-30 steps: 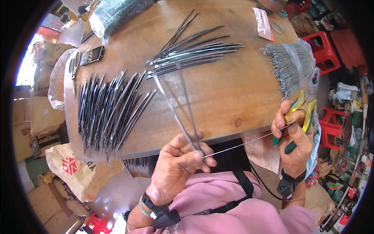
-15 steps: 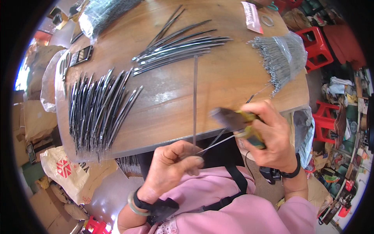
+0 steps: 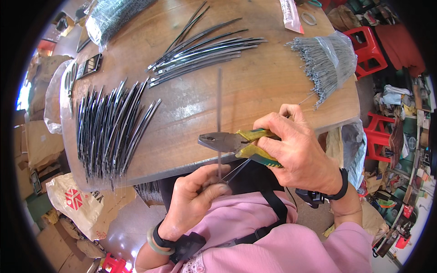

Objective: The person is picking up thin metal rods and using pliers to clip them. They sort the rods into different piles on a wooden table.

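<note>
My left hand (image 3: 195,193) is closed, pinching a thin dark strip (image 3: 219,104) that rises upright past the table's front edge. Thin wire (image 3: 237,170) runs between the left fingertips and the right hand's side. My right hand (image 3: 302,152) grips pliers (image 3: 223,142) with yellow-and-green handles. Their jaws point left, just above the left hand, and look shut; they overlap the strip in view, but I cannot tell whether they touch it. Another thin wire end sticks up beyond the right fingers. On the table lie a dense row of dark shiny strips (image 3: 109,132) and a looser fanned pile (image 3: 205,52).
A plastic-wrapped bundle of thin wires (image 3: 330,66) lies at the table's right. Farther back are a clear bag (image 3: 111,20), a phone (image 3: 89,66), scissors (image 3: 70,82), a pink-and-white packet (image 3: 291,16) and a tape ring (image 3: 308,18). Red stools (image 3: 378,136) stand to the right.
The pliers have moved left and turned, so their jaws now point left across the upright strip. My left hand has shifted slightly left, still holding the strip.
</note>
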Tool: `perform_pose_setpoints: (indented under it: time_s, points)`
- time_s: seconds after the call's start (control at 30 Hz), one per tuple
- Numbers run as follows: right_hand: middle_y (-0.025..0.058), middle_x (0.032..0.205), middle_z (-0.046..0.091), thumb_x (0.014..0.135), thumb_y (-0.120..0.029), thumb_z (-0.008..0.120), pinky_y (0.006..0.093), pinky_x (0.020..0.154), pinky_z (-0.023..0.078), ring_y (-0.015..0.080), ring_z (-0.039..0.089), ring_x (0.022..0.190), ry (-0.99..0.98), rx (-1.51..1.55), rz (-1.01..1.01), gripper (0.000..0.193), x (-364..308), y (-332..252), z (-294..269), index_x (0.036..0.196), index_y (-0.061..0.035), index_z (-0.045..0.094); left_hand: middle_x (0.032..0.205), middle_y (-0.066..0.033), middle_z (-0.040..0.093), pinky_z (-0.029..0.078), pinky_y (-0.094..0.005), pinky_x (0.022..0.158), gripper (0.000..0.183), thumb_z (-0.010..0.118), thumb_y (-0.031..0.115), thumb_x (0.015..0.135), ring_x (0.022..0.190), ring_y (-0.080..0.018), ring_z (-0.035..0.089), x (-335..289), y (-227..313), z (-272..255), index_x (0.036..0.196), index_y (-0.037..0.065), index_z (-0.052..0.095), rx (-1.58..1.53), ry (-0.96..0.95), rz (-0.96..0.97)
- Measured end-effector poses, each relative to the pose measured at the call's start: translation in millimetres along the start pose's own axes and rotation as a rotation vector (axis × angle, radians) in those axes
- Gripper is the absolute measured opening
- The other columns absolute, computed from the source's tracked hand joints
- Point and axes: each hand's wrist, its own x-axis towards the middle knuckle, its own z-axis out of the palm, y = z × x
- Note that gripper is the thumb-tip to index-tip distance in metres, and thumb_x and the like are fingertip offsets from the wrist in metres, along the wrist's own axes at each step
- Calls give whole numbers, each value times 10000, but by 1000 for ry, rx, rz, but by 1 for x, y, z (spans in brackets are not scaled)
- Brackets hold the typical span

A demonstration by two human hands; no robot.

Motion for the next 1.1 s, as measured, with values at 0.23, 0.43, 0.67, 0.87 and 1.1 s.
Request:
perform_pose_setpoints:
  time_s: [0.23, 0.43, 0.67, 0.87, 1.1]
  points:
    - [103, 990, 595, 571, -34, 714, 437, 836, 377, 274, 542, 874, -9, 14, -5, 264, 1, -6, -7, 823, 3, 644, 1009, -108, 719, 557, -290, 812, 386, 562, -85, 941, 848, -164, 685, 12, 37, -28, 1322, -33, 593, 71, -244, 33]
    - [93, 950, 591, 684, -89, 662, 449, 872, 376, 260, 575, 858, 20, 85, -32, 141, 5, -13, 0, 811, -30, 678, 817, -87, 684, 498, -273, 587, 172, 658, 93, 937, 674, -147, 650, 26, 56, -2, 1049, -38, 657, -208, -230, -322]
    - [69, 1035, 593, 659, -122, 724, 510, 928, 339, 285, 561, 1002, 196, -133, 45, 206, 2, -6, -4, 843, -45, 674, 717, -43, 548, 261, -230, 424, 167, 630, 148, 979, 463, -76, 368, 25, 31, 4, 1037, -7, 613, -627, -27, -280]
    - [160, 1171, 605, 635, -60, 840, 397, 874, 492, 336, 610, 1006, -70, 439, 341, 410, -31, -11, -3, 1013, 12, 698, 741, -60, 580, 272, -208, 438, 137, 610, 87, 991, 493, -58, 394, 17, 24, 9, 1045, -39, 603, -574, 84, 11]
    - [163, 1178, 613, 747, -127, 789, 387, 818, 540, 333, 654, 987, -190, 419, 240, 411, -30, -14, 5, 1119, 2, 672, 717, 3, 607, 350, -181, 503, 48, 630, 17, 967, 574, -14, 465, 12, 27, 14, 1004, -15, 625, -266, 214, 137]
